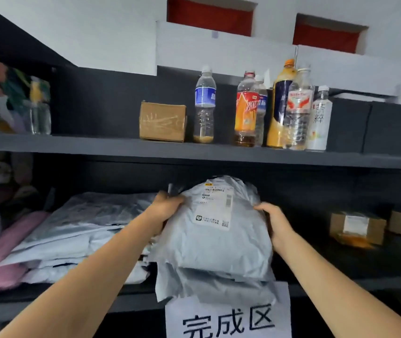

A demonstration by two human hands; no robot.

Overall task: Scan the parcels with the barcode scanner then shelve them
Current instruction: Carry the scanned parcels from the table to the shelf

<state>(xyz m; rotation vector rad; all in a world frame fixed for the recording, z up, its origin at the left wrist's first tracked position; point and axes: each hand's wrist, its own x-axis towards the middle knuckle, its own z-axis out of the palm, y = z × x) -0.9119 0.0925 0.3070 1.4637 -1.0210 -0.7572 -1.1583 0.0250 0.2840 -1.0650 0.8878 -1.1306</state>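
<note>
A white paper sign (228, 318) printed with large black characters is hanging from the front edge of the dark grey lower shelf (340, 264), directly below both hands. Just above it a crumpled grey plastic mailer (214, 286) is lying on that shelf, its near end overlapping the top of the sign. A grey plastic parcel (219, 245) is resting on top of it, between the two hands, with its white shipping label (215, 206) facing up. The left hand (167, 208) is gripping the parcel's far left corner, fingers curled into the plastic. The right hand (276, 223) is clasping its right edge, thumb on top and fingers tucked behind.

Left of the left hand, a stack of flat grey and white mailers (85, 230) is lying on the same shelf. A pink plastic bag (7, 254) is sloping down beyond it. Right of the right hand, and well apart from it, two small brown cardboard boxes (358, 228) are sitting in shadow.

Above the hands, the dark grey upper shelf (97, 147) is carrying a taped brown carton (162, 121). Beside the carton a clear blue-labelled bottle (205, 106) is holding only a shallow yellowish layer. Above the right hand a cluster of bottles is standing. In it, a red-and-orange-labelled bottle (245, 111) is holding a little amber liquid, beside a tall orange-capped bottle (280, 103) and a white bottle (320, 120). Far to the left a clear glass jar (40, 113) is standing, its contents unclear.
</note>
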